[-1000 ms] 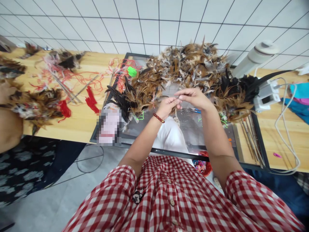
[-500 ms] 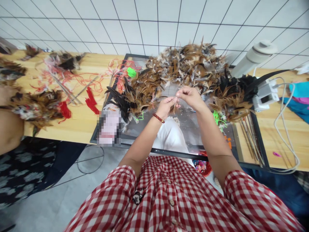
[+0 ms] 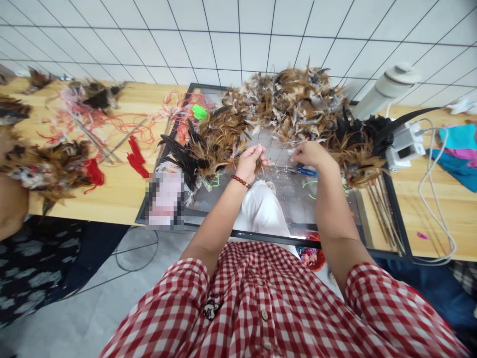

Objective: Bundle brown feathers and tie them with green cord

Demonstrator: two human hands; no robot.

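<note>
My left hand [image 3: 250, 163], a beaded bracelet at its wrist, is closed in a pinch over the middle of the glass tabletop [image 3: 227, 204]. Brown feathers [image 3: 264, 169] poke out below its fingertips. To the right, my right hand [image 3: 312, 153] is held apart from it, fingers bent down and together; what they hold, if anything, is too small to name. Blue-handled snips [image 3: 307, 172] lie on the glass just beneath the right hand. Beyond both hands a large heap of brown feathers [image 3: 290, 102] curves around, with black feathers [image 3: 182, 154] at the left.
A pale bottle [image 3: 387, 89] and a white charger block [image 3: 406, 146] with cable stand at the right. Thin sticks [image 3: 383, 214] lie near the right edge. Red tassels [image 3: 137, 158] and pink strings [image 3: 126, 127] are on the wooden table at the left, near another person's arm [image 3: 13, 204].
My right hand has moved away from the left, to the right and slightly down, uncovering the blue snips. The left hand stays pinched near the same spot.
</note>
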